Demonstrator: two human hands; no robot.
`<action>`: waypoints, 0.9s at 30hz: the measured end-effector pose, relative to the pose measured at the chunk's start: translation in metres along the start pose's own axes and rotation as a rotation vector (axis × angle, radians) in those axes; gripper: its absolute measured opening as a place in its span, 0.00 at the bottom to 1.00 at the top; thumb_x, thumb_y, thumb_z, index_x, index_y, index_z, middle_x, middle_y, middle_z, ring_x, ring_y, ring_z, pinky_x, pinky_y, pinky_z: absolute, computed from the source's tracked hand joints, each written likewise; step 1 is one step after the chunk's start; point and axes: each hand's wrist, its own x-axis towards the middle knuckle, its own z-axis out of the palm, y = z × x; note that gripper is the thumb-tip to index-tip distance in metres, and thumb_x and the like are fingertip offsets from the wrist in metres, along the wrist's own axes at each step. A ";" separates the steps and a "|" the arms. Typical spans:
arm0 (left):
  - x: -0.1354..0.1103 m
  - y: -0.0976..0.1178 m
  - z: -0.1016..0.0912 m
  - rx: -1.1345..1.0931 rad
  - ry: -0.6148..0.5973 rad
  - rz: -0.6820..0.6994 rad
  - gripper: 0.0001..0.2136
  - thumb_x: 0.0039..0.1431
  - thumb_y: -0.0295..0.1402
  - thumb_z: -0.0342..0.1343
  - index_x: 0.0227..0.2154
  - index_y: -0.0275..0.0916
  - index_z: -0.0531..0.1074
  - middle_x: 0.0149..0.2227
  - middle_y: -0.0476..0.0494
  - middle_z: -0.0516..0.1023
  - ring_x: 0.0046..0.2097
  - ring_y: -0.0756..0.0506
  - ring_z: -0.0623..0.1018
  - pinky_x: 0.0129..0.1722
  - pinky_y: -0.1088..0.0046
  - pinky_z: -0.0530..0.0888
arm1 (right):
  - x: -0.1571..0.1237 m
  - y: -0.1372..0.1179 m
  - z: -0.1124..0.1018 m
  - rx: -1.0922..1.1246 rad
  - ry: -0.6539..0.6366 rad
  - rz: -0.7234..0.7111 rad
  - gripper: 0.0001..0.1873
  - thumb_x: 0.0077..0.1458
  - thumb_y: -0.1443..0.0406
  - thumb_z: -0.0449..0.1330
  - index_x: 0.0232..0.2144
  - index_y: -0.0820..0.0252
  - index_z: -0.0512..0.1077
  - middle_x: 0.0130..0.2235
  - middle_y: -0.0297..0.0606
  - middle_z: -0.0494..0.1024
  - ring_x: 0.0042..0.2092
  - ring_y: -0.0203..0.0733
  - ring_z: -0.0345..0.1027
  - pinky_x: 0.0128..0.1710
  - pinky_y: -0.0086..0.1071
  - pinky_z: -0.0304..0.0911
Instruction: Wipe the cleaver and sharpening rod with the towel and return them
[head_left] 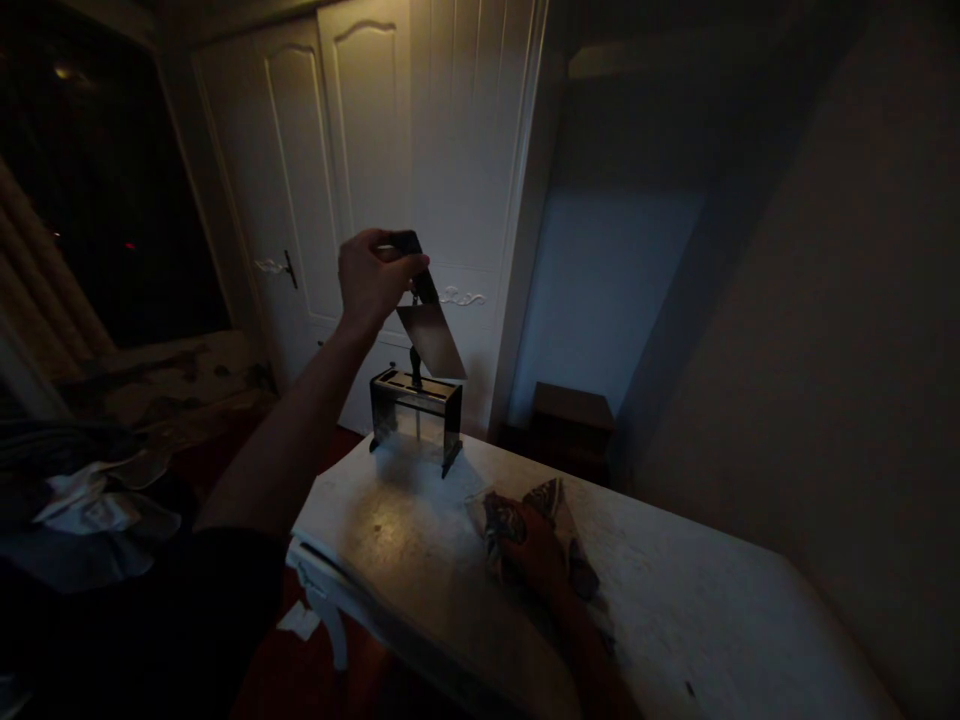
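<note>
My left hand (375,275) is raised over the far end of the white table and closed around the dark handle of a cleaver (435,343). Its broad blade points down and to the right. Just below stands a knife block (417,425) with clear sides, dark ends and slots in its top. One dark-handled knife (415,364) sticks up out of it. Lower right, my right hand (534,545) grips a patterned cloth (559,505), bunched up and resting on the tabletop.
The white table (675,590) runs from the middle to the lower right, its far edge near the knife block. Behind it are white wardrobe doors (457,180) and a small brown box-shaped piece (574,410). A pile of clothes (105,510) lies at the left.
</note>
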 end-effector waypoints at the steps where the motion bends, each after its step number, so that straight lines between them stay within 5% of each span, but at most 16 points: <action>1: -0.009 0.004 -0.001 -0.015 0.002 0.001 0.17 0.45 0.29 0.66 0.40 0.31 0.73 0.32 0.44 0.78 0.32 0.45 0.79 0.36 0.61 0.79 | 0.000 0.001 0.000 0.016 0.006 0.000 0.28 0.46 0.65 0.61 0.52 0.58 0.72 0.52 0.44 0.76 0.56 0.53 0.68 0.59 0.46 0.58; 9: -0.096 -0.007 0.003 -0.316 0.036 -0.242 0.16 0.45 0.35 0.65 0.37 0.36 0.72 0.36 0.44 0.80 0.37 0.44 0.81 0.34 0.68 0.80 | 0.001 0.020 0.000 0.280 0.139 0.196 0.31 0.44 0.53 0.64 0.51 0.59 0.71 0.53 0.44 0.76 0.56 0.54 0.67 0.58 0.49 0.59; 17: -0.200 -0.044 0.024 -0.569 0.153 -0.497 0.15 0.47 0.37 0.63 0.36 0.40 0.68 0.42 0.42 0.80 0.45 0.41 0.81 0.39 0.66 0.80 | -0.005 0.018 -0.028 0.955 0.347 0.370 0.30 0.44 0.48 0.65 0.46 0.56 0.73 0.48 0.40 0.80 0.51 0.51 0.72 0.54 0.45 0.66; 22: -0.263 -0.065 0.042 -0.636 0.174 -0.607 0.16 0.47 0.35 0.63 0.39 0.42 0.66 0.39 0.45 0.79 0.44 0.42 0.81 0.40 0.63 0.79 | -0.012 0.023 -0.039 1.218 0.274 0.493 0.30 0.44 0.42 0.60 0.40 0.56 0.74 0.42 0.41 0.82 0.48 0.52 0.75 0.47 0.45 0.71; 27: -0.302 -0.078 0.052 -0.683 0.066 -0.658 0.17 0.45 0.35 0.65 0.37 0.43 0.66 0.36 0.49 0.79 0.44 0.42 0.81 0.40 0.61 0.79 | -0.016 0.029 -0.047 1.340 0.184 0.513 0.28 0.49 0.41 0.56 0.38 0.55 0.75 0.42 0.40 0.82 0.51 0.52 0.74 0.48 0.46 0.70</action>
